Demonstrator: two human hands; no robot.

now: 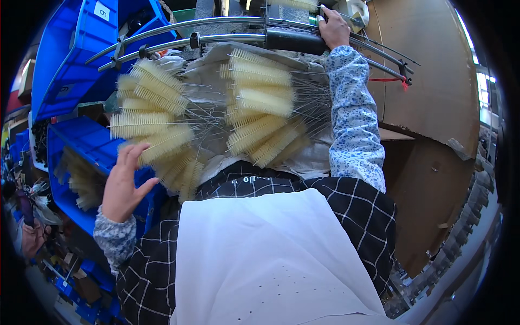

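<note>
The left hand (122,184) is held open at 9 o'clock, touching a fan of cream brushes (157,130). The right hand (334,27) is closed on the metal rail (227,38) at 1 o'clock. Brushes could be knocked loose and dropped, or fingers poked by wire stems.

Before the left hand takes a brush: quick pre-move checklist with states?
1. Left hand free: ok, open, fingers spread, nothing held.
2. Left hand close to brushes: ok, fingertips at the lower-left cream brush.
3. Right hand steady: ok, it grips the black handle on the metal bars.
4. Brushes separable: cannot tell, wire stems cross in the middle.
5. Second bundle out of the way: ok, it lies apart to the right.
6. Blue bin has room: cannot tell, only some brushes show inside.
</note>
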